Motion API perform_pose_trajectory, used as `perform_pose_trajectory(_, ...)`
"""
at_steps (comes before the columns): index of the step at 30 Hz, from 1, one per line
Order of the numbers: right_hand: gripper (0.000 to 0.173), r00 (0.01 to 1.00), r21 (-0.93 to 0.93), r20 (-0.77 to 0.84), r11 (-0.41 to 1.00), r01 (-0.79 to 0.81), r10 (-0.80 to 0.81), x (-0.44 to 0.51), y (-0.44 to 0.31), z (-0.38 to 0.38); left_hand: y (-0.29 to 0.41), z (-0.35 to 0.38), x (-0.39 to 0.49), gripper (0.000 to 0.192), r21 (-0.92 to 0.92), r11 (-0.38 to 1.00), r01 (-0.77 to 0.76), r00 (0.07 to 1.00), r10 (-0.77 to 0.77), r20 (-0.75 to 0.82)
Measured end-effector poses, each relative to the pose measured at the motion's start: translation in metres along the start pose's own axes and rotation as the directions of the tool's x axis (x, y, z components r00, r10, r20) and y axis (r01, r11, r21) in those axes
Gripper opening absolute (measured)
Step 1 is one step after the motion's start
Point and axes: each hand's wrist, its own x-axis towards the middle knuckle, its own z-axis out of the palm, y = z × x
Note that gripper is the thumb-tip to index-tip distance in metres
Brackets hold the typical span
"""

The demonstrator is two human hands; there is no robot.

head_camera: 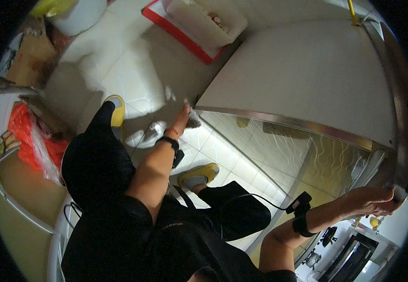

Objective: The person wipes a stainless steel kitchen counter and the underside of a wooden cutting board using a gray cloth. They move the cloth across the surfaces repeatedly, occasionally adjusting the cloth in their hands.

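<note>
My left hand (181,118) reaches down by the lower corner of a large pale panel (306,74) with a metal edge. A crumpled greyish cloth (193,120) lies against its fingers, seemingly gripped by them. My right hand (373,201) is raised at the far right, by the end of a dark frame (401,141). Its fingers are curled at something pale, and what they hold is unclear. Beneath the metal edge stands a patterned glass pane (260,141). Both wrists wear black straps with small devices.
A pale bin with a red-edged tray (179,33) stands on the tiled floor (119,63). At the left are a cardboard box (31,60), red plastic bags (24,137) and a white bucket (80,17). A gas stove (311,259) shows at the lower right.
</note>
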Motion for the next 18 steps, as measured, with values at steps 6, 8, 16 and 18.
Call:
perform_pose_trajectory(6, 0.085, 0.999, 0.109, 0.008, 0.993, 0.038, -0.040, -0.003, 0.015, 0.013, 0.011, 0.021, -0.013, 0.051, -0.870, -0.334, 0.363, 0.866, 0.465, 0.183)
perform_pose_trajectory(8, 0.083, 0.997, 0.129, 0.012, 0.989, 0.075, -0.077, -0.003, 0.020, 0.016, 0.034, 0.037, -0.014, 0.036, -0.862, 0.500, 0.076, 0.997, -0.066, 0.050)
perform_pose_trajectory(16, 0.075, 1.000, 0.209, 0.025, 0.978, -0.020, 0.015, -0.001, 0.009, 0.009, 0.093, 0.074, -0.001, 0.060, -0.962, 0.265, 0.069, 0.925, -0.379, -0.038)
perform_pose_trajectory(18, 0.084, 1.000, 0.207, 0.010, 0.978, -0.019, 0.018, 0.000, 0.006, 0.004, 0.085, 0.067, 0.004, 0.063, -0.980, 0.188, 0.060, 0.941, -0.339, -0.007)
